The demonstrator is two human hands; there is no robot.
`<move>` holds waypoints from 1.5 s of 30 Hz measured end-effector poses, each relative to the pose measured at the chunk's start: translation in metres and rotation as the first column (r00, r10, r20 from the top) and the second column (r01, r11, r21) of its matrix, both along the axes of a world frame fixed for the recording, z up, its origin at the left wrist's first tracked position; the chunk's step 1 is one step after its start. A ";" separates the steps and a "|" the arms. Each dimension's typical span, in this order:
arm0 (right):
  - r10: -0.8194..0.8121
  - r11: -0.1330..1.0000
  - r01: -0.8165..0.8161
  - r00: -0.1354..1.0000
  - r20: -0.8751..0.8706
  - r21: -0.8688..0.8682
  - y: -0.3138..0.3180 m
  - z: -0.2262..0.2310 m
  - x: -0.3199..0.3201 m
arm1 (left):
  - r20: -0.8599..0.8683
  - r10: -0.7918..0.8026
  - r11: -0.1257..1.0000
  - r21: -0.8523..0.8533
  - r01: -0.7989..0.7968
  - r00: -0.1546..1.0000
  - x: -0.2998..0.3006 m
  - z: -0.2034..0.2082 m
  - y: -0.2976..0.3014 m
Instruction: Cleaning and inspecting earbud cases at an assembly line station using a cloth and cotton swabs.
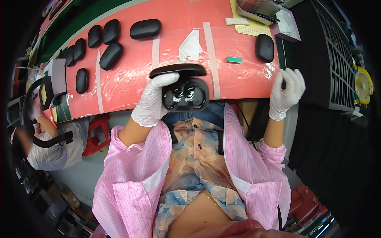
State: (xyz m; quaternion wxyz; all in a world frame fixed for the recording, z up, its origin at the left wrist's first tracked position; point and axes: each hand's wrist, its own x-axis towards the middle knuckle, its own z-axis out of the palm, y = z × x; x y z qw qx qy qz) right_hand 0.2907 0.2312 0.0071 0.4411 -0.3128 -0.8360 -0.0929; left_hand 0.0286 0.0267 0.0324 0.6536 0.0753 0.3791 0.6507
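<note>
Now | left hand (151, 101) grips glossy black case (185, 104), lid (180, 70) raised | right hand (282, 97) curled, contents unclear

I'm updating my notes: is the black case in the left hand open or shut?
Open: the black case in the gloved left hand has its lid raised, exposing the glossy interior.

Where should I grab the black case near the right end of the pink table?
Probably pinch the black case midway along its two long sides, coming down from above. It seems to lie flat, its length running front to back, and it's narrower across, so that span should be easier to grip. The right hand is nearest.
</note>
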 end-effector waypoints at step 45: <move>0.729 0.645 -0.556 0.655 0.201 -0.525 -0.085 -0.020 -0.165 | -0.169 0.940 -0.323 -0.163 -0.932 -0.296 -0.228 -0.178 -0.373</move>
